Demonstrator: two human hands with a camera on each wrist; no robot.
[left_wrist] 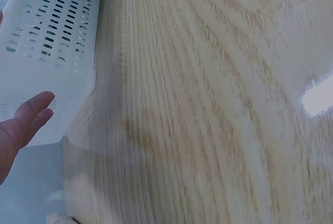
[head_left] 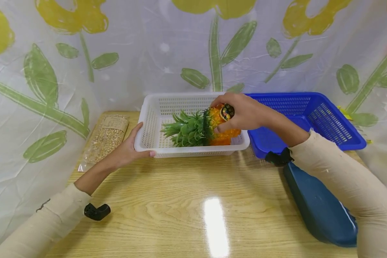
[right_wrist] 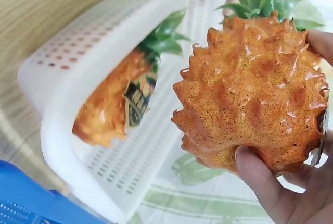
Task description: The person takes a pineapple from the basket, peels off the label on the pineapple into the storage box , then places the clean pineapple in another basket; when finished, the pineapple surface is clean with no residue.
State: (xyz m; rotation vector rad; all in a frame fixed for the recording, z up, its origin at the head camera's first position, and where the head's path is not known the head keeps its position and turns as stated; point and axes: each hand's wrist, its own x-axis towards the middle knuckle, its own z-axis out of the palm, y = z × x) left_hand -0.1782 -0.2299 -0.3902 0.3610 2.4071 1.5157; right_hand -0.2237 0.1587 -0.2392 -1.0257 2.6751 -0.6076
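Observation:
A white slotted basket (head_left: 180, 97) stands at the middle of a wooden table (head_left: 187, 200). My right hand (head_left: 242, 111) grips an orange toy pineapple (head_left: 216, 117) from above, just over the basket's right half, with its green leaves pointing left. In the right wrist view the fingers (right_wrist: 260, 182) curl round that pineapple (right_wrist: 250, 94). A second pineapple (right_wrist: 109, 112) with a dark label lies inside the basket (right_wrist: 67, 130). My left hand (head_left: 132, 146) holds the basket's front left corner, thumb on the front wall; its fingertips (left_wrist: 31, 110) touch the basket's wall (left_wrist: 47, 36).
A blue basket (head_left: 309, 107) stands right of the white one, touching it. A clear bag of pale grains (head_left: 108, 138) lies at the table's left edge. A dark blue object (head_left: 319, 208) lies at the front right. A flowered plastic sheet hangs behind the table.

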